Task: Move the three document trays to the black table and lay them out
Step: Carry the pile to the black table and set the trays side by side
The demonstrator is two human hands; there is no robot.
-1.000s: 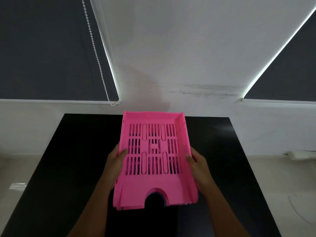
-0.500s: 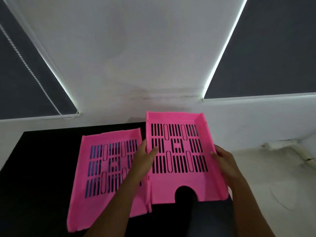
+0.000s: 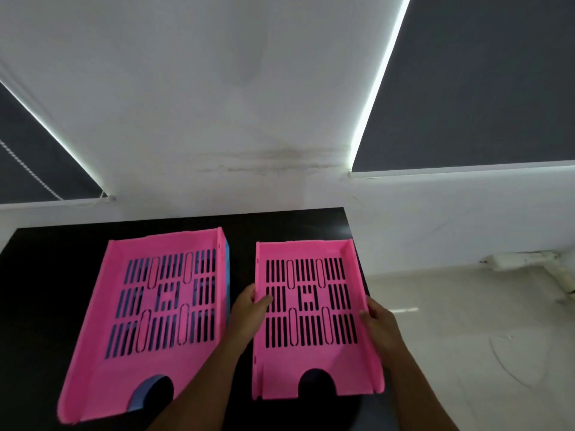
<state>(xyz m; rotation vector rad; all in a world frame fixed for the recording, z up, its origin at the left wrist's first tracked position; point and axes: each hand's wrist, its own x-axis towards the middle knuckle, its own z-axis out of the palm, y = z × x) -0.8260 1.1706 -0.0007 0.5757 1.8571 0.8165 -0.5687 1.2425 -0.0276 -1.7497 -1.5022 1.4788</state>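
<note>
On the glossy black desk [image 3: 280,225] set against a white wall between dark roller blinds, the left hand [image 3: 250,309] and right hand [image 3: 378,321] clamp the sides of a slotted pink plastic document tray [image 3: 311,365], while left of the left hand a second pink tray [image 3: 102,346] lies on a blue tray [image 3: 227,275].

Two stacked trays [image 3: 161,309] on table [image 3: 46,293] at left, single tray [image 3: 311,318] beside them at right, apart, its right edge at the table edge.

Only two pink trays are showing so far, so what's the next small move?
Probably let go of the right pink tray, held by both the left hand and right hand, then lift the left pink tray off the blue tray under it.
</note>
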